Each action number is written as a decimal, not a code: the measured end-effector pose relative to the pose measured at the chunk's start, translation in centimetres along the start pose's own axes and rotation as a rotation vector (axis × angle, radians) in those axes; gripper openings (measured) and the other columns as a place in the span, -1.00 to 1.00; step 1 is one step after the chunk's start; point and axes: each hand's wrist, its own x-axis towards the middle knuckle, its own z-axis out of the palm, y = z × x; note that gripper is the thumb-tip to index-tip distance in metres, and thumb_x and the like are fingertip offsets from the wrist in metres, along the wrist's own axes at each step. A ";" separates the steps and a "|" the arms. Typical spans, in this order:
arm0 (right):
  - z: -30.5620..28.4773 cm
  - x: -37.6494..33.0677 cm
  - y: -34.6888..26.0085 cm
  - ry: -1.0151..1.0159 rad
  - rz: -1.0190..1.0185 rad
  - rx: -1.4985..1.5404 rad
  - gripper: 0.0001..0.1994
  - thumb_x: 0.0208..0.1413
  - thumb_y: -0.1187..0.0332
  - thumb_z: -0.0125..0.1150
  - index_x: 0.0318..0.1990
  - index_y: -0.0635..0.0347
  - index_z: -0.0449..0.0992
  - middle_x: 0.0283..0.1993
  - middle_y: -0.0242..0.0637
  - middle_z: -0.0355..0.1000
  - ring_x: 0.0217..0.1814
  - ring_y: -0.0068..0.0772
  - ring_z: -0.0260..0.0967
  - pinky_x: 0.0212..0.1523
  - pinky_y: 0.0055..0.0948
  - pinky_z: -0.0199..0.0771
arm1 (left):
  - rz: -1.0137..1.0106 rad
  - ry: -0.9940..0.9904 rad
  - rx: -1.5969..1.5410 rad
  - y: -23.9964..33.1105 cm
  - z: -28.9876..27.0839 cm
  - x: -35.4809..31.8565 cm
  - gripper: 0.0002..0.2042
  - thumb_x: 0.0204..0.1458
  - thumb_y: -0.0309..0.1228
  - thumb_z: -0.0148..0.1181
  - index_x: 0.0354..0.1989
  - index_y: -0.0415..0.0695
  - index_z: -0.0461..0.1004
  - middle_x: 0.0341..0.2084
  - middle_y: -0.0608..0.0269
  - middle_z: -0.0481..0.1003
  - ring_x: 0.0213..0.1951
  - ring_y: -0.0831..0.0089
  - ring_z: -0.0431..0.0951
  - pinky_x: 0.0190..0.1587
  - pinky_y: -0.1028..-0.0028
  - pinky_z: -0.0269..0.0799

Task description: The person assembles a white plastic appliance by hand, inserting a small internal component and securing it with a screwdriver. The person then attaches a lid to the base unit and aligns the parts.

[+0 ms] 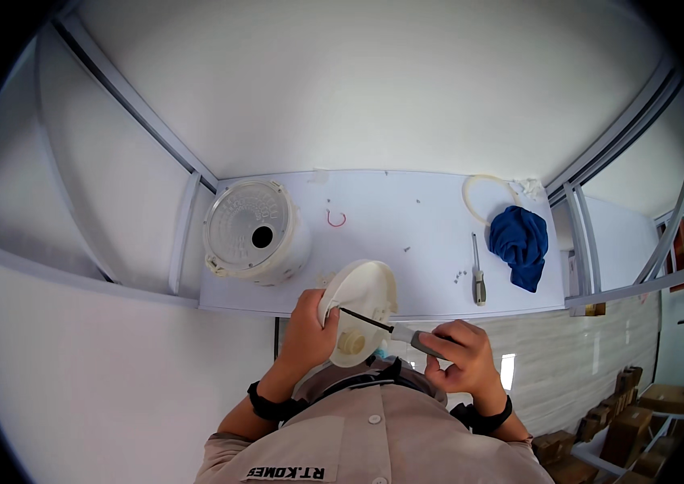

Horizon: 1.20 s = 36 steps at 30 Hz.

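- Round cream plastic lid part [362, 310]: held up in front of the chest, at the near edge of the tabletop [406, 218], tilted so its inner face turns toward the person. It looks like a thin moulded shell with a raised hub low on the face: probably light, stiff, and smooth enough to slip. Best held by the rim; the thin edge and hub could crack under a hard poke.
- Left hand [309, 331]: closed on the lid part's left rim, thumb on the face and fingers behind, wrist bent up, forearm rising from the lower edge.
- Right hand [459, 355]: curled shut around the grey handle of a screwdriver [382, 324], whose dark shaft slants up and left with its tip against the lid part's face. The forearm comes in from the lower right.
- White cooker body [255, 232]: upside down on the tabletop's far left, with a round hole in its base; well apart from both hands.
- Second screwdriver [478, 274]: lying on the tabletop to the right, with small loose screws [459, 275] just beside it.
- Blue cloth [521, 242]: bunched at the right end.
- Pale ring gasket [483, 194]: lying behind the cloth.
- Small red wire clip [335, 219]: lying mid-tabletop.
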 end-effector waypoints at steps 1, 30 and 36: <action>0.0 0.0 0.0 -0.002 -0.020 -0.012 -0.59 -0.33 0.51 0.29 -0.17 0.13 0.67 -0.33 -0.32 0.44 -0.50 -0.30 0.42 -0.52 -0.39 0.47 | 0.001 0.005 0.008 0.1 0.0 0.0 -0.70 0.21 -0.47 0.20 0.07 -0.32 0.43 -0.11 -0.13 0.54 -0.07 -0.05 0.58 0.04 0.19 0.47; 0.1 0.1 -0.1 0.041 -0.006 -0.032 -0.60 -0.35 0.51 0.28 -0.19 0.14 0.67 -0.35 -0.32 0.42 -0.52 -0.31 0.39 -0.52 -0.39 0.48 | -0.049 -0.070 -0.016 0.9 0.2 0.7 -0.71 0.21 -0.50 0.16 0.07 -0.33 0.43 -0.04 -0.16 0.48 0.00 -0.16 0.53 0.09 0.10 0.44; -1.1 1.7 -1.1 -0.039 -0.064 -0.119 -0.62 -0.30 0.56 0.30 -0.20 0.05 0.69 -0.21 -0.31 0.48 -0.35 -0.25 0.43 -0.35 -0.35 0.54 | -0.002 -0.039 0.027 0.5 -0.1 1.1 -0.70 0.20 -0.49 0.17 0.07 -0.33 0.43 -0.02 -0.17 0.47 0.01 -0.19 0.52 0.08 0.08 0.45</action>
